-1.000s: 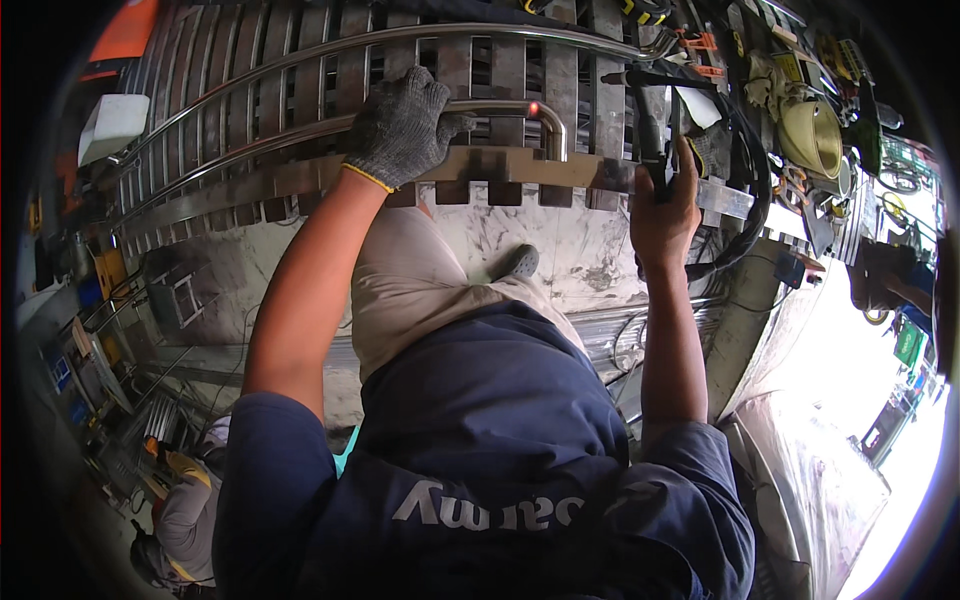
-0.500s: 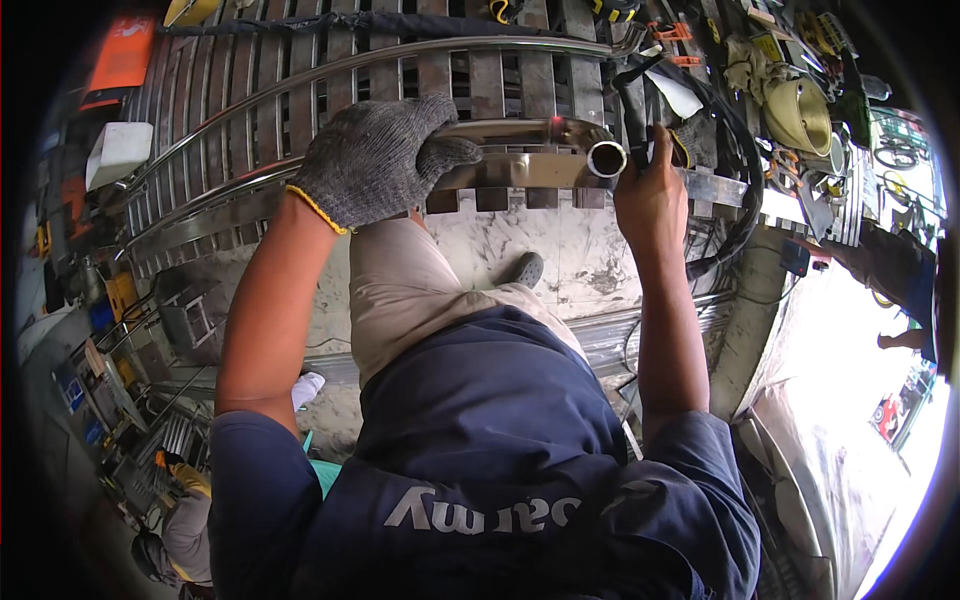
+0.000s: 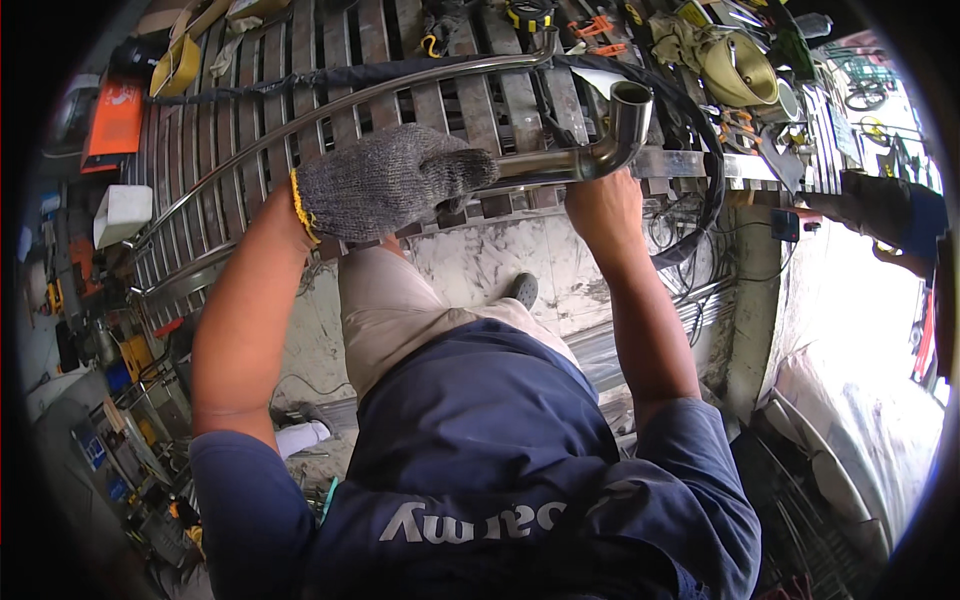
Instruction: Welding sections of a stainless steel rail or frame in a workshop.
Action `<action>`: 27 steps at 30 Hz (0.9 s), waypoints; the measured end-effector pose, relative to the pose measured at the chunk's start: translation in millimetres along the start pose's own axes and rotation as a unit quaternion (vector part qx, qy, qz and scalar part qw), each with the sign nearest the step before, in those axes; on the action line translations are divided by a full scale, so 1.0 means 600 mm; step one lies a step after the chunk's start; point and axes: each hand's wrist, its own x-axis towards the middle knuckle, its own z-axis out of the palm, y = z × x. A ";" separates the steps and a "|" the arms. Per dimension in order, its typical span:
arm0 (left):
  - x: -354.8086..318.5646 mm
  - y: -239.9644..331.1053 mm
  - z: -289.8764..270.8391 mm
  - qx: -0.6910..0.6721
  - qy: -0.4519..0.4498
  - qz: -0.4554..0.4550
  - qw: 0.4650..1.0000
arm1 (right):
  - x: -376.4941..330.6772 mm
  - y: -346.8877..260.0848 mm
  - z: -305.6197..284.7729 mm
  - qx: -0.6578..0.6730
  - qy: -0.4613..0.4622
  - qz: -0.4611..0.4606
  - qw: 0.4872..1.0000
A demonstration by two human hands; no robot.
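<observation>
A shiny steel tube (image 3: 540,163) lies across the near edge of the slatted metal bench, its right end bent upward into an elbow with an open mouth. My left hand (image 3: 385,185), in a grey knitted glove with a yellow cuff, is closed around the straight part. My bare right hand (image 3: 606,208) is curled just below the elbow; the tube covers its fingertips, and what they hold is hidden. A black slender handle (image 3: 553,125) shows partly behind the tube. Farther back, a long bent steel rail (image 3: 370,97) lies over the slats.
A black hose (image 3: 714,165) loops round the right side. Orange clamps (image 3: 597,35), a tape measure (image 3: 530,14) and a cream bowl (image 3: 738,68) lie at the far right. To the left stand a white block (image 3: 122,215) and an orange box (image 3: 113,120). Another person's arm (image 3: 880,215) reaches in at right.
The tube's bent end has turned from facing me to pointing upward. My right hand, earlier around a black torch-like handle beside the tube, is now below the elbow. The view has shifted.
</observation>
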 end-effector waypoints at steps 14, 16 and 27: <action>-0.014 0.005 -0.005 0.010 0.014 0.105 0.994 | -0.064 0.015 0.002 0.043 0.043 0.024 0.998; -0.014 0.011 -0.008 0.087 0.014 0.131 0.987 | -0.065 0.018 -0.005 0.053 0.036 0.028 0.998; 0.004 0.050 0.047 0.174 0.249 0.208 0.930 | -0.076 0.036 -0.014 0.112 0.039 0.021 0.993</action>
